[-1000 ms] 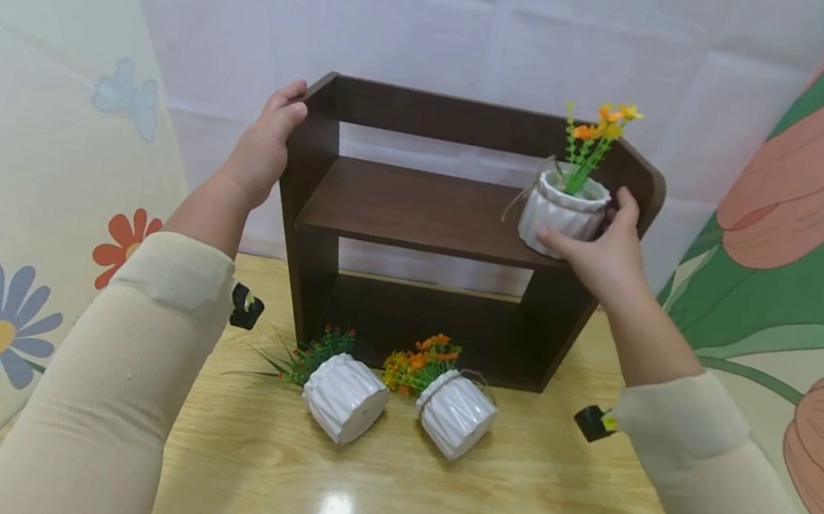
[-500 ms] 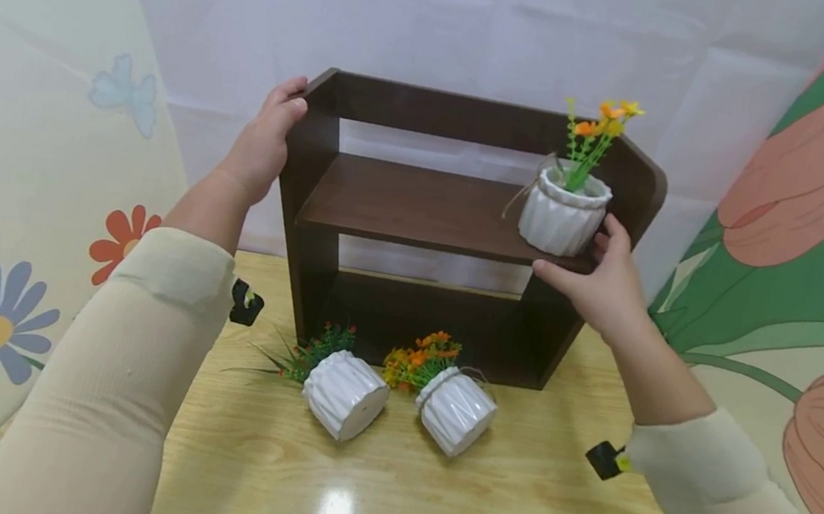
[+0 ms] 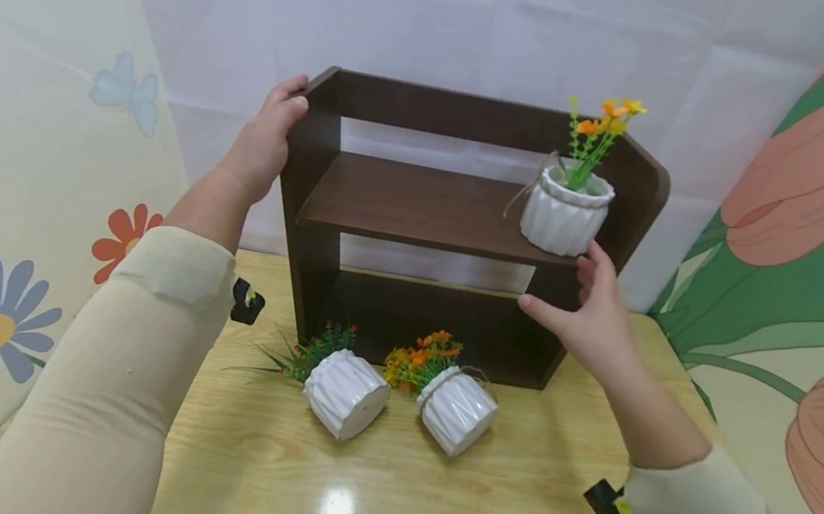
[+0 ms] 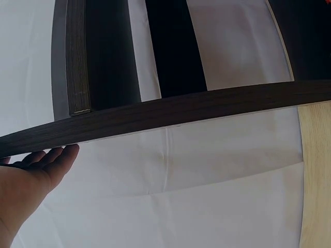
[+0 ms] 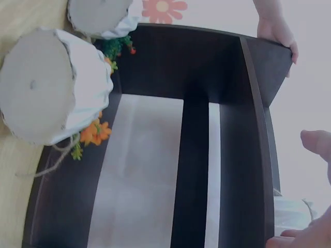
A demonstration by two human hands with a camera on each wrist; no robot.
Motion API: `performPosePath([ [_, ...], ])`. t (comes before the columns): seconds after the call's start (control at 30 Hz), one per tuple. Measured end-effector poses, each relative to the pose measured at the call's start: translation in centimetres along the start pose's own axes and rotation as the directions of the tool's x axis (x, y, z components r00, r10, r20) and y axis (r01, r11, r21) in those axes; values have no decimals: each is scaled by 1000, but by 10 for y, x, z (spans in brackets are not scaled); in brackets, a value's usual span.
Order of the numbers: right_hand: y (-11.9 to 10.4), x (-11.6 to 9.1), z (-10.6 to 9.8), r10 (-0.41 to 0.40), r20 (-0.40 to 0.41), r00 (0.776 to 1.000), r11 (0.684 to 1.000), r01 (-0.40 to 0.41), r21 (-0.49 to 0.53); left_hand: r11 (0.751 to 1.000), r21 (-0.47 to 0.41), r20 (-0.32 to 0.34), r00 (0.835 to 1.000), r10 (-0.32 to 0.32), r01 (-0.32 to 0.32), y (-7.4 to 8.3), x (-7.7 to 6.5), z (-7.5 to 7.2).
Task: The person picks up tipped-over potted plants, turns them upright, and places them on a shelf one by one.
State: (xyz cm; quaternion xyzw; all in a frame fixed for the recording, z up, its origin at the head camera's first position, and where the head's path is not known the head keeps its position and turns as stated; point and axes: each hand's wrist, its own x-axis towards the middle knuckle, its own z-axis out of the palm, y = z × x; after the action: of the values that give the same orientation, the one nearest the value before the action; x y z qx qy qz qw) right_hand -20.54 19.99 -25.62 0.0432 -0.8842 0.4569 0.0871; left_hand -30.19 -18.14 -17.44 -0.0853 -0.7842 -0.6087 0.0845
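My left hand [image 3: 266,137] rests against the outer face of the dark brown shelf's [image 3: 400,222] left side panel, near its top corner. In the left wrist view, that hand's fingers [image 4: 54,160] lie along the panel. A white ribbed flowerpot [image 3: 565,219] with orange and yellow flowers stands upright at the right end of the upper board. Just below it is my right hand [image 3: 594,318], holding nothing, thumb and fingers spread apart, with fingertips close to the board's front edge. In the right wrist view, part of this pot [image 5: 292,212] shows behind the board.
Two more white flowerpots lie tipped on the wooden table [image 3: 387,489] before the shelf: one with red-dotted greenery [image 3: 344,396], one with orange flowers [image 3: 456,412]. A white cloth [image 3: 422,15] hangs behind; flower-printed panels [image 3: 778,287] stand at both sides.
My right hand has let go of the upright flowerpot and moved down below it. The pot stays on the upper board. My left hand keeps its place at the side panel.
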Motion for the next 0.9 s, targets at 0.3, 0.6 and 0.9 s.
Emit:
performPosePath([
  [0.3,10,-10,20,32,112,993,999,-31,-13,1000,1,-5,1000,2,-2,1,-1,0],
  [0.6,30,-18,51,61,214,975,992,-36,-119,1000,8,-4,1000,7,-7,1,-2,0],
  [0.9,42,-27,78,53,275,960,991,-16,-135,1000,12,-5,1000,-1,1,2,-1,0],
])
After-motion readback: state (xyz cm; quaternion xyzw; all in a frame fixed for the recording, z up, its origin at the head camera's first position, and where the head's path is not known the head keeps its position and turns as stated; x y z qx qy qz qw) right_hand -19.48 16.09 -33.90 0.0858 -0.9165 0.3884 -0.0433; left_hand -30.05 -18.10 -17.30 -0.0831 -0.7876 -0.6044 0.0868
